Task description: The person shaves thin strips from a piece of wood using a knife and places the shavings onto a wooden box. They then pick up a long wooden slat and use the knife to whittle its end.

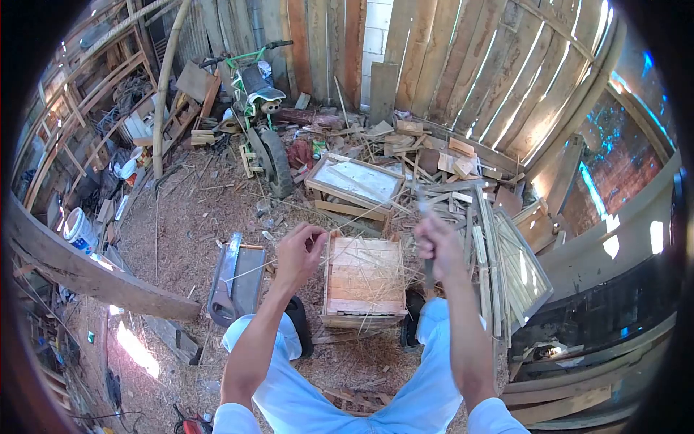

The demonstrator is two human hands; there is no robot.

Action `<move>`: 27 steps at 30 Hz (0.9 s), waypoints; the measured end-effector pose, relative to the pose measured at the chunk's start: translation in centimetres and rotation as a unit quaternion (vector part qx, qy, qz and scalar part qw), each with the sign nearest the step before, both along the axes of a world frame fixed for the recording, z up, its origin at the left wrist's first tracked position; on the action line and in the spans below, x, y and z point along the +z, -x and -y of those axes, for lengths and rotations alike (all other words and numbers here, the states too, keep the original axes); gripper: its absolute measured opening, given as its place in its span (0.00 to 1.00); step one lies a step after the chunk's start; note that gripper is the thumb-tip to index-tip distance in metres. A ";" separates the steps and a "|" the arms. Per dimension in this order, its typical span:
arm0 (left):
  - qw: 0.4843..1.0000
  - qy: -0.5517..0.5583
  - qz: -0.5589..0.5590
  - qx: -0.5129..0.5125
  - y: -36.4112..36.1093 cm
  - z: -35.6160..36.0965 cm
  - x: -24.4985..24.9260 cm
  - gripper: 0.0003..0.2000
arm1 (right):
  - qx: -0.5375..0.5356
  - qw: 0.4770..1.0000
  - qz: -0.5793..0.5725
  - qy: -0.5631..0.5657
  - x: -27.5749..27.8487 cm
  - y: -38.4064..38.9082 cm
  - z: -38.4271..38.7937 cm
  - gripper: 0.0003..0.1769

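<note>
My left hand (300, 252) is closed in a pinch above the left edge of a wooden box (365, 278). A thin pale strip (249, 272) runs out to its left and seems to pass through the fingers. My right hand (439, 246) is wrapped around a tool (423, 205), raised right of the box. A grey end shows above the fist and a dark part below; motion blur hides its exact kind. Fine straw-like slivers (379, 275) lie across the boards on top of the box, which stands between my feet.
A handsaw (227, 278) lies on a dark tray-like panel (249, 282) at left. Beyond the box is a shallow wooden frame box (358, 181) with a pale top. Scrap wood (448, 163) is piled at right. A small motorbike (262, 108) stands by the plank wall (441, 65).
</note>
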State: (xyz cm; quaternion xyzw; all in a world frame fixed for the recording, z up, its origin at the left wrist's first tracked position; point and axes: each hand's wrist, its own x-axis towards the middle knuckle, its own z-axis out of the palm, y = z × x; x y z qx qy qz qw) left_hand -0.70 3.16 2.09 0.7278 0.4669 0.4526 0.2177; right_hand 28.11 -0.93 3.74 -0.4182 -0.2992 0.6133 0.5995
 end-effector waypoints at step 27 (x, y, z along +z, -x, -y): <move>0.998 0.011 0.015 -0.068 -2.1 1.4 0.3 0.04 | 0.049 0.998 -0.034 0.017 -0.9 3.8 -0.6 0.18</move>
